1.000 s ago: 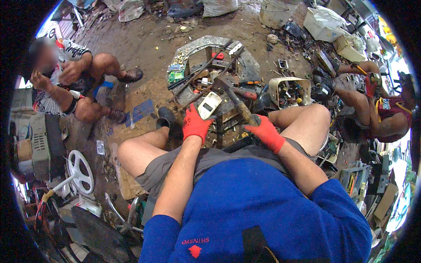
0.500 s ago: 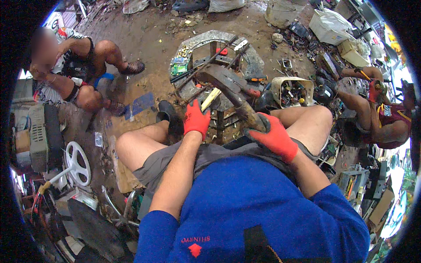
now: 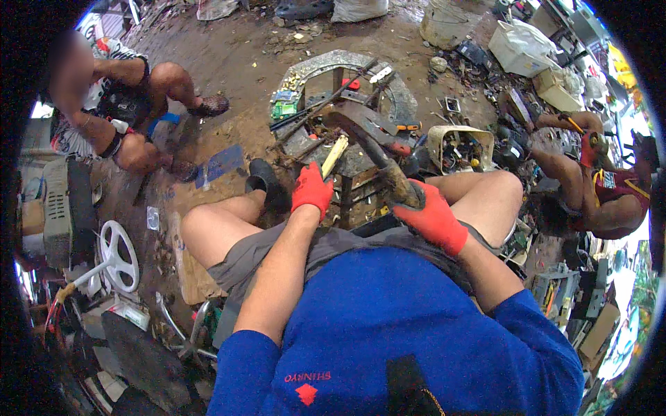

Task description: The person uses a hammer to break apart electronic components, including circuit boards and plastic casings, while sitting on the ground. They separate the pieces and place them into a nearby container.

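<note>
My left hand (image 3: 313, 191), in a red work glove, is closed around a narrow pale-yellow strip (image 3: 334, 157); I cannot make out its exact kind. The strip points up and away, over a low round worktable (image 3: 305, 76). In a matching glove, my right hand (image 3: 431, 215) grips the handle of a heavy dark curved-bladed tool (image 3: 371, 143). Its hooked far end lies above the table, just beyond the strip's tip. Whether blade and strip touch is hard to tell. Small green and gold parts (image 3: 285, 107) rest on the table's left side, and an orange-handled screwdriver (image 3: 409, 127) on its right.
A cream bin (image 3: 437, 149) of scrap parts stands right of the table. One person (image 3: 114, 104) sits at the left; another (image 3: 610, 187) works at the right with an orange-handled tool. A white steering wheel (image 3: 111, 256) and loose scrap lie at the lower left.
The curved tool's far end has swung a little to the right and down. More of the pale strip shows, and my left hand has shifted only slightly.
</note>
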Action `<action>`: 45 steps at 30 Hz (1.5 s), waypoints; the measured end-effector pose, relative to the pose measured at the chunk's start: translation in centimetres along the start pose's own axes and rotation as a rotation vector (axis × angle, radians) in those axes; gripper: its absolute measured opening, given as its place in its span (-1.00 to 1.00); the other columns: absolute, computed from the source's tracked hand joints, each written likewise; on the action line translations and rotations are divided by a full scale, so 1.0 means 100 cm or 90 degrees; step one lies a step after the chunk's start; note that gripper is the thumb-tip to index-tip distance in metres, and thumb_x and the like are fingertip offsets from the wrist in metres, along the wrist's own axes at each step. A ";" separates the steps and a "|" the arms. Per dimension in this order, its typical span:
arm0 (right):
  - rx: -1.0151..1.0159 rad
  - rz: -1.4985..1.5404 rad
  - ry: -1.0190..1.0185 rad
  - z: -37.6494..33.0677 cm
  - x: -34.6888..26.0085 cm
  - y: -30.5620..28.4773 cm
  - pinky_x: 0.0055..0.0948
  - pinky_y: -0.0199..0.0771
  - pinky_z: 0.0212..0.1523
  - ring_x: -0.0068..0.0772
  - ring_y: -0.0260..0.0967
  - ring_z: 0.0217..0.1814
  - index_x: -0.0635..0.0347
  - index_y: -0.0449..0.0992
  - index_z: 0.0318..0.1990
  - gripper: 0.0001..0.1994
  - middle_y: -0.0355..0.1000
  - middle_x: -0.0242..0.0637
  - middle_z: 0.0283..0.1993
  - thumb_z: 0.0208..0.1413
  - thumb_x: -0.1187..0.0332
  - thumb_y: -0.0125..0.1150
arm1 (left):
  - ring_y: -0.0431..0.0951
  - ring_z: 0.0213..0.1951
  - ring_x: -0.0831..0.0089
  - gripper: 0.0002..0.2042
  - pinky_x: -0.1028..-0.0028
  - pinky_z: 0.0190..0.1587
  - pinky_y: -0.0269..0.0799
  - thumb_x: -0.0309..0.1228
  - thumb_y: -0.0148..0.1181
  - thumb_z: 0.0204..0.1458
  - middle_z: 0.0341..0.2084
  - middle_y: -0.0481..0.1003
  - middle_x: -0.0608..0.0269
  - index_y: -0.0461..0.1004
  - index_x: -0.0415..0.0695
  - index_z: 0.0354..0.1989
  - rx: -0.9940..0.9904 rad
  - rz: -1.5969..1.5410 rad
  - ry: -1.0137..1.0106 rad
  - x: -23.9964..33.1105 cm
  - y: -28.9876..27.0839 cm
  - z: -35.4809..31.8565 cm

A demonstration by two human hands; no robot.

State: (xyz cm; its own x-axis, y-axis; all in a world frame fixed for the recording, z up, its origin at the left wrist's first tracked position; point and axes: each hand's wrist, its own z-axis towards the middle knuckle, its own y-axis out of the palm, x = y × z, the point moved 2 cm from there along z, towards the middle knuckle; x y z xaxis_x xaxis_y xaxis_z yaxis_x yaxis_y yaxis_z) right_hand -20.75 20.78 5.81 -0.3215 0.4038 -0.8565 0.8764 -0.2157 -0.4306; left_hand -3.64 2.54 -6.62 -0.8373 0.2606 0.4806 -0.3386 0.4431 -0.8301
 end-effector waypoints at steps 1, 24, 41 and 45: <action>0.011 -0.008 -0.013 -0.002 -0.006 -0.003 -0.25 0.47 -0.06 -0.25 0.55 -0.14 0.22 0.52 -0.07 -0.57 0.57 -0.08 -0.22 -0.05 0.15 0.35 | 0.47 0.03 -0.09 -0.55 0.10 0.01 0.45 -0.25 0.29 0.03 0.00 0.40 -0.10 0.32 -0.18 0.03 -0.003 -0.005 0.002 0.000 -0.001 0.001; 0.175 -0.619 -0.010 0.188 0.046 -0.127 -0.16 0.47 0.01 -0.03 0.48 0.02 0.10 0.46 0.07 -0.39 0.53 -0.07 -0.06 -0.05 -0.11 0.23 | 0.52 0.04 -0.02 -0.23 0.24 0.06 0.41 -0.21 0.39 -0.11 -0.01 0.48 -0.26 0.20 -0.35 0.24 0.021 -0.291 0.018 0.005 -0.011 -0.005; 0.145 -0.052 -0.136 0.110 0.006 -0.007 -0.29 0.27 0.25 -0.23 0.33 0.19 0.14 0.07 0.40 -0.14 0.31 -0.05 0.24 -0.01 0.14 0.40 | 0.30 0.25 0.12 -0.20 0.31 0.27 0.19 -0.31 0.31 -0.02 0.21 0.27 -0.19 0.02 -0.33 0.34 -0.032 -0.410 0.150 0.025 0.004 -0.009; 0.039 0.187 -0.160 0.095 0.010 0.032 -0.37 0.20 0.30 -0.40 0.22 0.27 0.15 0.06 0.41 -0.19 0.29 -0.20 0.27 0.05 0.25 0.37 | 0.27 0.26 0.24 -0.29 0.30 0.28 0.18 -0.45 0.24 0.04 0.21 0.27 0.02 0.03 -0.19 0.36 -0.091 -0.441 0.245 0.023 0.021 -0.010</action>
State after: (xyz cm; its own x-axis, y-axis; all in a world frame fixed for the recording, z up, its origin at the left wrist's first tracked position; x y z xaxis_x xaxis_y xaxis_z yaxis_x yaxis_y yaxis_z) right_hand -21.66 12.02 0.91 -0.1444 0.0876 -0.9856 0.9234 -0.3460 -0.1660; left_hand -5.81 4.95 -6.97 -0.2417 0.1531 0.9582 -0.6465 0.7110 -0.2767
